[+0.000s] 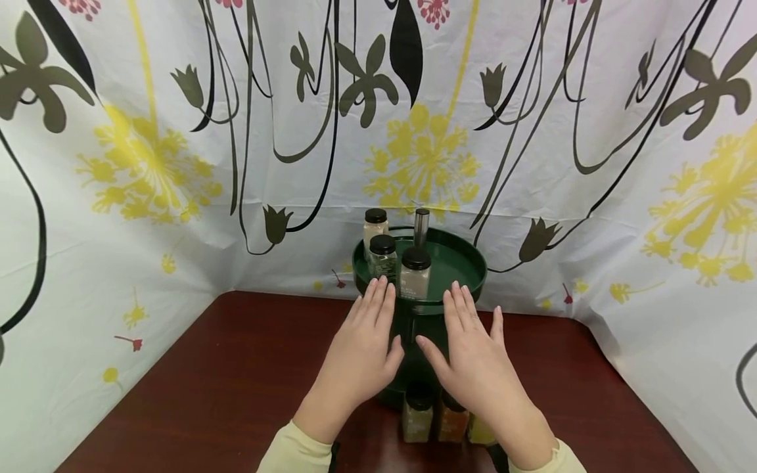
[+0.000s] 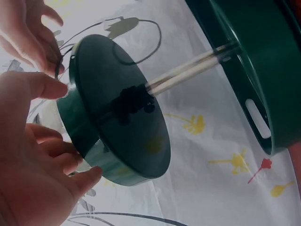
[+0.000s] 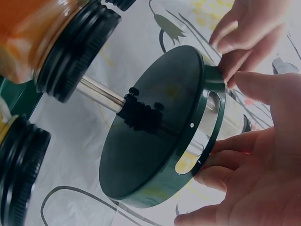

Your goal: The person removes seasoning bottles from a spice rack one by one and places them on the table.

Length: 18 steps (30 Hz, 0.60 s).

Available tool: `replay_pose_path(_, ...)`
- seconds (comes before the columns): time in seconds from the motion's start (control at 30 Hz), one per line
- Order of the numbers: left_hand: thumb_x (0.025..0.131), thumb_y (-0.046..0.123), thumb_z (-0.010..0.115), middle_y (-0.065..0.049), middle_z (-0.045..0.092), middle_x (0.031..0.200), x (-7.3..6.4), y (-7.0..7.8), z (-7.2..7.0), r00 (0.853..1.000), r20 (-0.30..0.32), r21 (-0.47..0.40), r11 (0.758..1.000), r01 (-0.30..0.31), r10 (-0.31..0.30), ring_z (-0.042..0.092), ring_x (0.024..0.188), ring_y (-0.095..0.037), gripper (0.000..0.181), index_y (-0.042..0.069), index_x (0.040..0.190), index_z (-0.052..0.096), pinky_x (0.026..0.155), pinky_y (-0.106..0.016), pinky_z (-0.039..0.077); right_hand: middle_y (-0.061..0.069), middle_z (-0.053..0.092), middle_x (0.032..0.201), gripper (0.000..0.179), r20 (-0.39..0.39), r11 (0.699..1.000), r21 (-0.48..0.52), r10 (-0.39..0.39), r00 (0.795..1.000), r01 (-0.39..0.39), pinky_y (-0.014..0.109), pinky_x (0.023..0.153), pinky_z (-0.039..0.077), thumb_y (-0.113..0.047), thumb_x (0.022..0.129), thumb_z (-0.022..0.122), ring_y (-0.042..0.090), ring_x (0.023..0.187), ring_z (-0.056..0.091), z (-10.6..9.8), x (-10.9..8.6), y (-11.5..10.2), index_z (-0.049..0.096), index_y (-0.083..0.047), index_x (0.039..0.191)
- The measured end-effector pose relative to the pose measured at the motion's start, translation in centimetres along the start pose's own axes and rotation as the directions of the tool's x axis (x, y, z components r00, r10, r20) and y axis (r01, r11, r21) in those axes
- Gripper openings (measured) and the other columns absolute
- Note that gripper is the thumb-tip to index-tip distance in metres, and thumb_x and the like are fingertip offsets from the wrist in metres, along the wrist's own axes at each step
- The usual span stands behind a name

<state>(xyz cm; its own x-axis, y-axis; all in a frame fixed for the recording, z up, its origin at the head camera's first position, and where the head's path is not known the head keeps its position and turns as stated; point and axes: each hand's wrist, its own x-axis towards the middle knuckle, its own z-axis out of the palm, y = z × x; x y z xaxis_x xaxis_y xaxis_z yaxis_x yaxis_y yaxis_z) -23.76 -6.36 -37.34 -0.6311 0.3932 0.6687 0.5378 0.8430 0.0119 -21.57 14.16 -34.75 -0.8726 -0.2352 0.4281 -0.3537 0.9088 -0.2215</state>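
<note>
A two-tier green stand has a round upper tray [image 1: 455, 263] on a metal post [image 1: 421, 226]. Three black-capped spice jars sit on it: a pale one [image 1: 375, 226] at the back, one with dark green contents [image 1: 383, 255] and a greyish one [image 1: 415, 272] at the front. My left hand [image 1: 362, 351] is at the tray's front left, fingers extended up to the rim. On the front right, my right hand [image 1: 479, 355] mirrors it, thumb spread. Both wrist views show fingertips at the tray's side wall, below the jars. Part of the lower tray [image 2: 268, 80] is hidden behind my hands in the head view.
Three more jars stand low at the front: a green one [image 1: 418, 417], an orange one [image 1: 453, 420] and a yellow one [image 1: 481, 430] partly behind my right wrist. The dark red table [image 1: 236, 368] is enclosed by a flower-patterned curtain [image 1: 296, 263] behind and on both sides.
</note>
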Motion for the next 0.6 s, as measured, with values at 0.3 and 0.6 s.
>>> replay_pose_path(0.3, 0.101, 0.030, 0.072, -0.016, 0.028, 0.176, -0.15, -0.01, 0.07, 0.999, 0.038, 0.032, 0.999, -0.007, 0.006, 0.027, 0.165, -0.031, 0.080, 0.002, 0.166, 0.034, 0.125, -0.052, 0.041, 0.021, 0.023, 0.176, 0.086, -0.013, 1.000, 0.006, 0.001, 1.000, -0.001, 0.084, 0.121, 0.013, -0.046, 0.105, 0.066, 0.038, 0.165, 0.022, -0.02, 0.09, 0.40, 0.030, 0.003, 0.166)
replay_pose_path(0.6, 0.103, 0.031, 0.069, -0.015, 0.025, 0.177, -0.06, -0.10, 0.20, 0.998, 0.063, 0.007, 1.000, -0.012, 0.011, 0.024, 0.166, -0.029, 0.080, 0.003, 0.168, 0.031, 0.126, -0.052, 0.040, 0.021, 0.020, 0.177, 0.087, -0.002, 1.000, 0.029, 0.000, 1.000, 0.000, 0.085, 0.121, 0.013, -0.044, 0.104, 0.067, 0.039, 0.166, 0.021, -0.10, 0.27, 0.90, 0.029, 0.004, 0.166)
